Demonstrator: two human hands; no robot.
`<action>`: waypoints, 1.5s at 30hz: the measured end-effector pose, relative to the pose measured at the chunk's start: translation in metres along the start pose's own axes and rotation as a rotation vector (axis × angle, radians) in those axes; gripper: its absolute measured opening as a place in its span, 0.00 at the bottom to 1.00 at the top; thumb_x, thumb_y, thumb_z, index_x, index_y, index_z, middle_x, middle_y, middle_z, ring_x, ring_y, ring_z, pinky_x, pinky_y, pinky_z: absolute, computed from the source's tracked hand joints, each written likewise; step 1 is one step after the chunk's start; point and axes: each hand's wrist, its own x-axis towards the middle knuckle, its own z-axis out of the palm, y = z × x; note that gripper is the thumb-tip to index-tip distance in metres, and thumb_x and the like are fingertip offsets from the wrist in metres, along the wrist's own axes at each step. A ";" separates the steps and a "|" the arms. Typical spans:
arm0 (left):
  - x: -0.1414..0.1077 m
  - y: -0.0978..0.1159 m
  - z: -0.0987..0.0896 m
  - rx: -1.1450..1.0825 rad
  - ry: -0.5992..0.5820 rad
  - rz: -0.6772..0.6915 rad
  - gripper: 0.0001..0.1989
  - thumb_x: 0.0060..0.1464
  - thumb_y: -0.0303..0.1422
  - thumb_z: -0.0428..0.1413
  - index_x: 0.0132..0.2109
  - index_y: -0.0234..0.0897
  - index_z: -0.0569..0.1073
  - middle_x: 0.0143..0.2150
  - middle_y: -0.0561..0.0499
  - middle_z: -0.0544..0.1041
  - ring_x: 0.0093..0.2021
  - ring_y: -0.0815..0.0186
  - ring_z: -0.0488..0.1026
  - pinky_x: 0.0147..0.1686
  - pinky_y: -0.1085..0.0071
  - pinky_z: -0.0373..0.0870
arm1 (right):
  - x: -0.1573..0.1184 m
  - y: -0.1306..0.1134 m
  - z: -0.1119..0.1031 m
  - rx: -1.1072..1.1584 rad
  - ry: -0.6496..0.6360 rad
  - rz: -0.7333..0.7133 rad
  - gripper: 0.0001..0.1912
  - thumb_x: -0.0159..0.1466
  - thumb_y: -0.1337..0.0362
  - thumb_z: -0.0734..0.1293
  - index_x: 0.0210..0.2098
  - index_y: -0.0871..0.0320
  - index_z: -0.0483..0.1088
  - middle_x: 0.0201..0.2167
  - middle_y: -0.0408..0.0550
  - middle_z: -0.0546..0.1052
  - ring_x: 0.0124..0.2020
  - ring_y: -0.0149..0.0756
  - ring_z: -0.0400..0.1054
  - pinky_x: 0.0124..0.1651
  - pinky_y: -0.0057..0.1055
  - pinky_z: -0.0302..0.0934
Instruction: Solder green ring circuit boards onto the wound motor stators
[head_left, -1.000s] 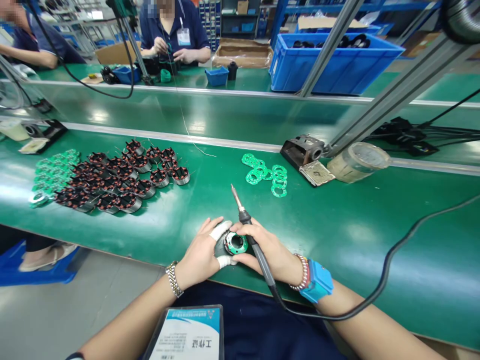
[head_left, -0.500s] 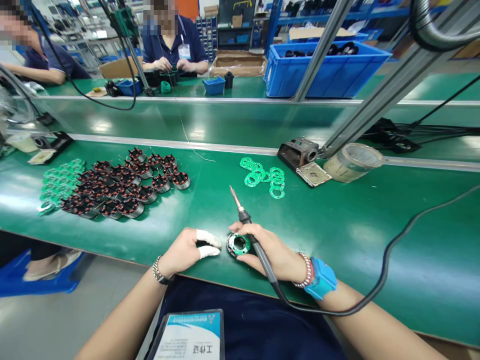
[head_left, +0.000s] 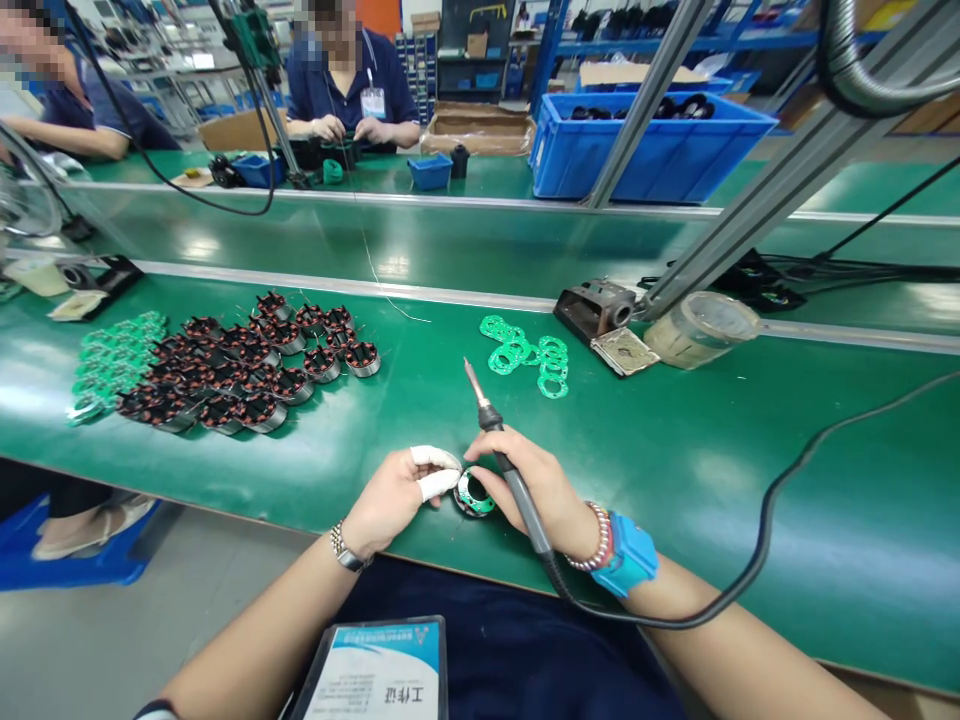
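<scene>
A motor stator (head_left: 471, 510) with a green ring-shaped circuit board (head_left: 466, 488) on top sits on the bench before me. White finger covers are on the thumb and forefinger of my left hand (head_left: 401, 490), which are closed together at the stator's left edge. Whether a fine wire is also between them I cannot tell. My right hand (head_left: 536, 490) grips a soldering iron (head_left: 517, 490), tip pointing up and away. The thumb and a finger of that hand reach to the right and far side of the stator.
Wound stators (head_left: 247, 370) stand grouped at left beside stacked green boards (head_left: 116, 360). Loose ring boards (head_left: 553, 365) lie ahead. An iron stand (head_left: 596, 308), sponge (head_left: 625, 352) and round tub (head_left: 701, 330) stand right. The iron's cable (head_left: 772, 520) crosses my right forearm. Co-workers (head_left: 349, 90) sit opposite.
My left hand has moved right, and its covered fingers have come together against the stator. My right hand has shifted its fingers around the stator, still with the soldering iron.
</scene>
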 end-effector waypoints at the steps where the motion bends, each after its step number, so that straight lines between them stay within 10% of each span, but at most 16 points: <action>1: 0.000 0.000 0.000 0.014 -0.016 0.005 0.08 0.42 0.33 0.59 0.30 0.31 0.73 0.24 0.54 0.71 0.21 0.74 0.63 0.23 0.76 0.61 | 0.002 -0.002 0.002 -0.016 0.004 0.000 0.08 0.59 0.72 0.61 0.38 0.56 0.61 0.30 0.46 0.70 0.32 0.32 0.66 0.36 0.29 0.64; 10: -0.004 -0.006 0.002 0.085 -0.077 0.040 0.09 0.49 0.35 0.53 0.28 0.34 0.66 0.21 0.57 0.66 0.20 0.73 0.64 0.25 0.75 0.61 | -0.001 -0.019 0.015 -0.140 0.051 0.032 0.11 0.57 0.76 0.58 0.37 0.57 0.60 0.25 0.44 0.67 0.28 0.34 0.61 0.31 0.30 0.60; 25: -0.003 -0.007 0.003 0.089 -0.063 0.008 0.08 0.49 0.35 0.54 0.28 0.34 0.65 0.20 0.56 0.69 0.21 0.71 0.69 0.27 0.73 0.65 | -0.036 -0.041 -0.040 -0.074 0.123 0.024 0.12 0.58 0.71 0.63 0.43 0.57 0.67 0.22 0.45 0.71 0.23 0.32 0.66 0.26 0.30 0.63; 45: -0.003 -0.010 0.003 0.144 -0.045 0.034 0.06 0.51 0.33 0.52 0.29 0.35 0.64 0.19 0.57 0.69 0.21 0.71 0.69 0.28 0.73 0.65 | -0.034 -0.043 -0.039 0.050 0.086 0.132 0.10 0.58 0.72 0.62 0.37 0.58 0.71 0.20 0.45 0.71 0.21 0.32 0.65 0.24 0.31 0.62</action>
